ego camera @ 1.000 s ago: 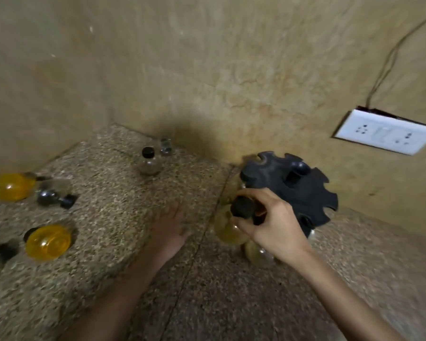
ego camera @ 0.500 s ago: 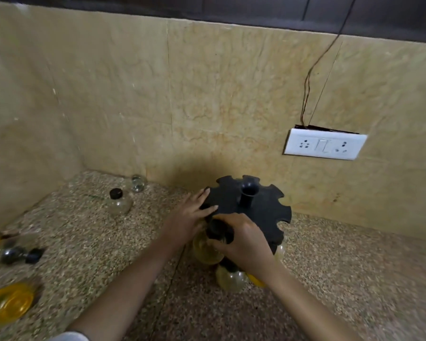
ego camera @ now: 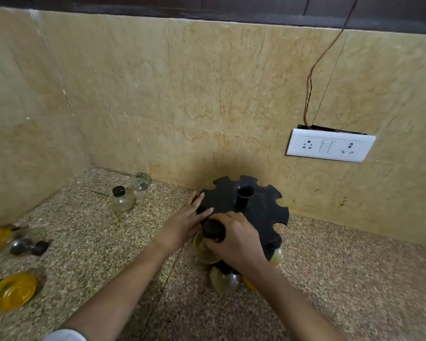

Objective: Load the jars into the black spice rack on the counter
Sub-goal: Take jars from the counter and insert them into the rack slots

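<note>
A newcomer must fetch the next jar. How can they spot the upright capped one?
Find the back left corner of the counter. In front of it, left of the black spice rack, stands the capped jar. Unlike the lidless jar behind it, it has a black cap.

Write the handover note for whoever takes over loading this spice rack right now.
Right hand grips a yellowish jar by its black cap at the near edge of the rack; seating unclear.
Left hand, fingers straight, rests on the rack's rim.
Done: two racked jars visible below.
Left: seat this jar, then load the loose jars from the counter.
</note>
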